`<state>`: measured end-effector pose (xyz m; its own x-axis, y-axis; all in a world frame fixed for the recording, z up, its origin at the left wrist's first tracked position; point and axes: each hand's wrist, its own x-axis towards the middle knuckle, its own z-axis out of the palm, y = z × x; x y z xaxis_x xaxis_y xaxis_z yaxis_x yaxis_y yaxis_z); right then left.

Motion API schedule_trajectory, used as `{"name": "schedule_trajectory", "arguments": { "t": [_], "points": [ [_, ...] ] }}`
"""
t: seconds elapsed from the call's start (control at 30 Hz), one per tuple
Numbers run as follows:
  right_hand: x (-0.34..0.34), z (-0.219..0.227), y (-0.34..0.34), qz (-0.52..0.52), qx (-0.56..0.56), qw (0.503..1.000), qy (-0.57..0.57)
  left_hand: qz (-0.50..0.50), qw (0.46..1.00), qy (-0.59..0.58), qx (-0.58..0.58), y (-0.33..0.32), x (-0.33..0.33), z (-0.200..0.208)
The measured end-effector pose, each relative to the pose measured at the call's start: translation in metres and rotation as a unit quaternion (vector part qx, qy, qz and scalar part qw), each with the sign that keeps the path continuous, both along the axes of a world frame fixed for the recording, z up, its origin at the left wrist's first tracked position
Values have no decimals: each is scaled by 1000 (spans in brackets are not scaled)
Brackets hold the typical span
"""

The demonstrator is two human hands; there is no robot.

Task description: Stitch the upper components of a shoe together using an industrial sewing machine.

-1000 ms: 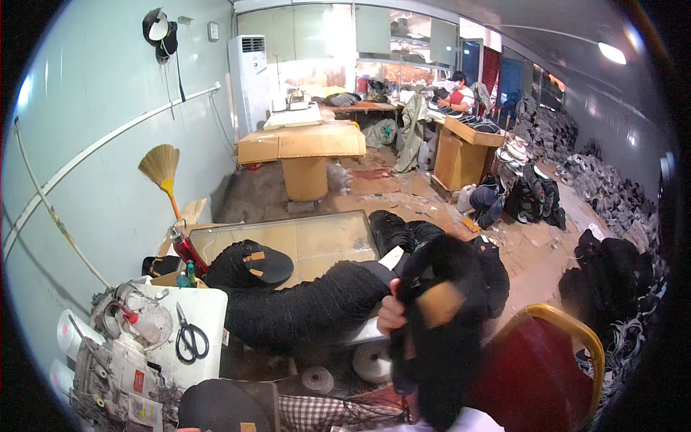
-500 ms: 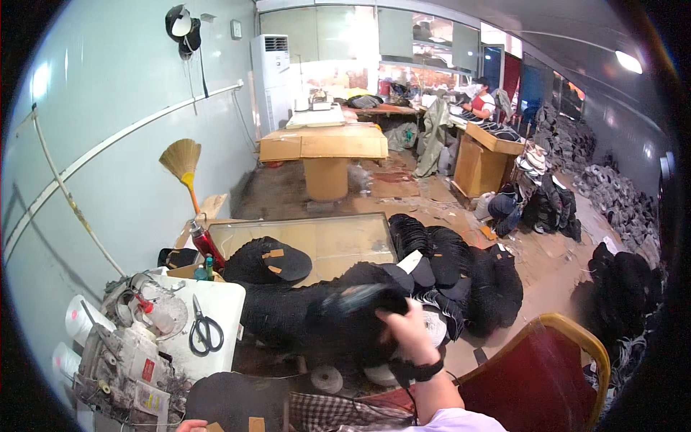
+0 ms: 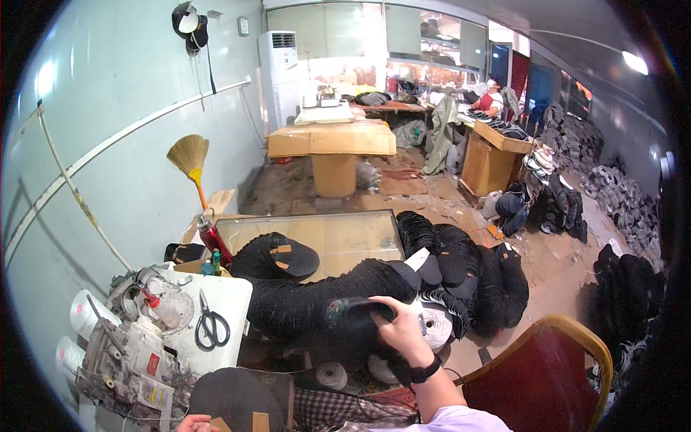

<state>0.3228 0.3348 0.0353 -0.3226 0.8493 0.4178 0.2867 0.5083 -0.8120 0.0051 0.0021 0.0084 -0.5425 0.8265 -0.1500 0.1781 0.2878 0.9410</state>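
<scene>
Clamping the fingers of the right hand (image 3: pixel 403 327) on a black cap (image 3: pixel 353 317), holding it in front of the black stack (image 3: pixel 284 306). Having the left hand (image 3: pixel 196 424) beside a dark grey cap (image 3: pixel 230 396), being unable to tell its fingers' state.

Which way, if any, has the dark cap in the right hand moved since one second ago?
Yes, leftward: the dark cap overlapped the red chair in the view a second ago; now it is clearly left of it.
</scene>
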Motion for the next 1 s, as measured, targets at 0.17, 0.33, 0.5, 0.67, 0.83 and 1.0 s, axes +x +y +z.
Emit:
{"name": "schedule_trajectory", "arguments": {
  "t": [0.17,0.33,0.5,0.67,0.83,1.0],
  "points": [
    [9,1,6,191,-296,807,474,-1,1000,-2,3,1,0,0],
    [11,-17,11,356,-370,660,549,4,1000,3,2,1,1,0],
    [-1,-26,7,118,-210,956,168,9,1000,9,2,0,1,0],
    [5,-32,16,0,-89,992,90,9,1000,-6,18,1,0,-3],
    [23,-45,13,113,-496,626,591,3,1000,4,16,0,-1,-4],
    [12,-46,19,140,-327,852,385,5,1000,1,27,1,0,-5]
  ]
}}
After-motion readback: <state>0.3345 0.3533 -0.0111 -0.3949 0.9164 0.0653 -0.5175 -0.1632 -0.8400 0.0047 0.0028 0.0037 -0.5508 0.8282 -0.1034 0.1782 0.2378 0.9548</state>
